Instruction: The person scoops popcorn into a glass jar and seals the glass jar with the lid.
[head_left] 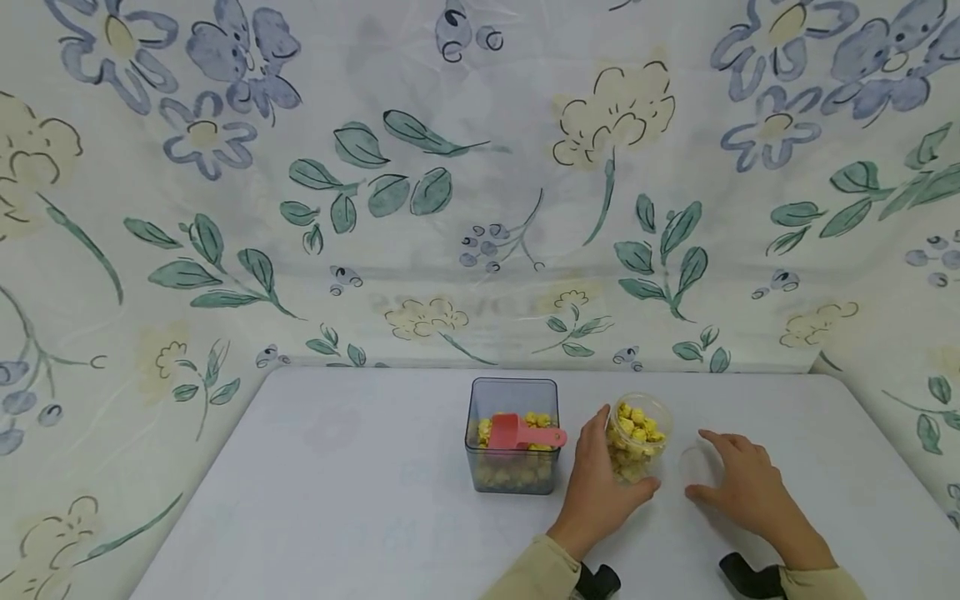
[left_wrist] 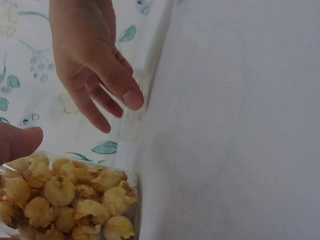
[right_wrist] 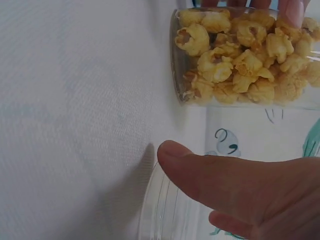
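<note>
A clear round jar (head_left: 637,454) full of yellow popcorn (right_wrist: 250,60) stands upright on the table. My left hand (head_left: 598,492) holds it from the left side, fingers along its far side and thumb toward the front. To the right of the jar, my right hand (head_left: 750,487) is low over the table with thumb and fingers spread apart. A clear round lid (right_wrist: 162,210) lies flat between them, its rim partly behind the right thumb (right_wrist: 215,175) in the right wrist view.
Left of the jar stands a grey see-through square container (head_left: 513,479) with popcorn inside. A pink scoop (head_left: 510,432) lies across its top, handle pointing right. The white table (head_left: 337,483) meets a floral cloth (head_left: 420,250) at its back edge.
</note>
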